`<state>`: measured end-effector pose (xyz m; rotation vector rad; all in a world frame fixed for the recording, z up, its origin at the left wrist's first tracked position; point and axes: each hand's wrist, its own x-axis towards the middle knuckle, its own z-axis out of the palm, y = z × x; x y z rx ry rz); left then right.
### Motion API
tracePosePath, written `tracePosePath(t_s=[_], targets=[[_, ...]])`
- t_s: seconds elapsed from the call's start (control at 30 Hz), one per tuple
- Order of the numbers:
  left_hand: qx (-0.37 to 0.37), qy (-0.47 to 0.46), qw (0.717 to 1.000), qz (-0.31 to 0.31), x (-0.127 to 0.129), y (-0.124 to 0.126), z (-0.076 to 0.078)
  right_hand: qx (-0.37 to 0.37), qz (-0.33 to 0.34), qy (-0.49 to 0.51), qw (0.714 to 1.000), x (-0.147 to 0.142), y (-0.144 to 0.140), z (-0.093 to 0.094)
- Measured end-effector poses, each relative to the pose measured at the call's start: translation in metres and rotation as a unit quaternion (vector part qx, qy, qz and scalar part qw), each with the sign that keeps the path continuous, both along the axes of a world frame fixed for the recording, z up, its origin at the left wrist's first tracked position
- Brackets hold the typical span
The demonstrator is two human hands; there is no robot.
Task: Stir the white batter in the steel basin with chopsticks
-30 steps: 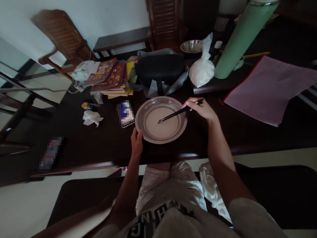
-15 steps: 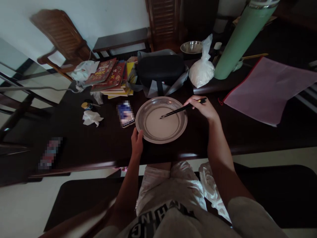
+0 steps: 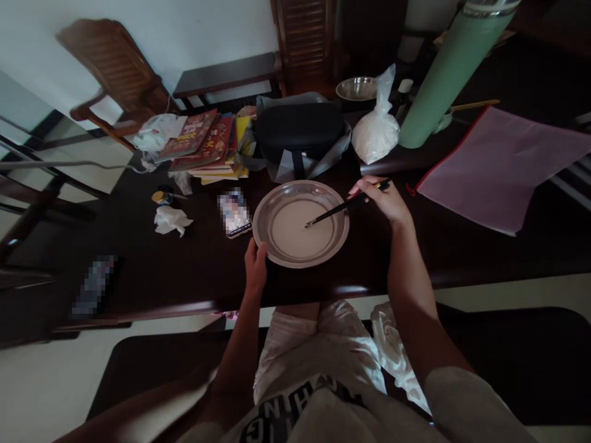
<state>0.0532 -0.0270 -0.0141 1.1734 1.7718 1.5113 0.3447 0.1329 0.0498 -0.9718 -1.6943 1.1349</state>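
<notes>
A round metal basin point(image 3: 339, 243) stands on the dark table before me, holding a whitish, cloudy liquid point(image 3: 295, 237). My left hand point(image 3: 256, 263) grips its near left rim, thumb at the edge and the other fingers partly hidden. In my right hand point(image 3: 381, 195), to the right of the basin, are black chopsticks point(image 3: 339, 207) held together. They slant down to the left over the rim, with their pale-smeared tips at the liquid near the basin's middle. Just left of the basin lies a phone point(image 3: 235, 212) with a blurred screen.
Behind the basin sits a black case point(image 3: 300, 126); books point(image 3: 203, 141) are stacked to its left. A tied bag of white powder point(image 3: 376, 135), a tall green flask point(image 3: 455, 74) and a pink mesh bag point(image 3: 498, 169) occupy the right side. Crumpled tissue point(image 3: 170, 219) and a small jar point(image 3: 161, 197) lie left.
The chopstick tips have shifted slightly right and toward me within the basin. My right hand has moved a little to the right; my left hand keeps its place on the rim.
</notes>
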Motion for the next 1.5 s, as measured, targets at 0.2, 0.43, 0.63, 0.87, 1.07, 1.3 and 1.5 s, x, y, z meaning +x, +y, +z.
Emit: tracePosePath(t_s=[0.2, 0.43, 0.63, 0.87, 1.07, 1.3, 1.5], targets=[[0.01, 0.004, 1.0, -0.006, -0.0005, 0.0006, -0.0017, 0.001, 0.084, -0.032, 0.996, -0.0043, -0.0013, -0.0001], [0.014, 0.003, 1.0, -0.005, 0.0012, 0.0014, 0.0005, -0.01, 0.011, 0.001, 1.0, 0.002, 0.0005, -0.001], [0.006, -0.002, 1.0, -0.002, -0.0003, 0.0008, -0.0003, 0.006, 0.074, -0.033, 0.997, -0.0034, -0.0014, 0.001], [0.005, 0.001, 1.0, 0.003, -0.0008, 0.0006, -0.0011, -0.007, 0.028, -0.018, 0.999, 0.0, -0.001, 0.0004], [0.011, -0.004, 1.0, 0.002, -0.0012, 0.001, -0.0026, 0.007, 0.05, -0.019, 0.999, -0.0028, -0.0007, -0.0006], [0.018, -0.013, 1.0, -0.005, -0.0036, 0.0017, -0.0067, -0.01, 0.07, -0.014, 0.997, -0.0012, -0.0018, 0.0012], [0.012, -0.007, 1.0, 0.002, -0.0021, 0.0013, -0.0038, -0.006, 0.021, -0.003, 1.0, 0.0007, -0.0002, 0.0002]])
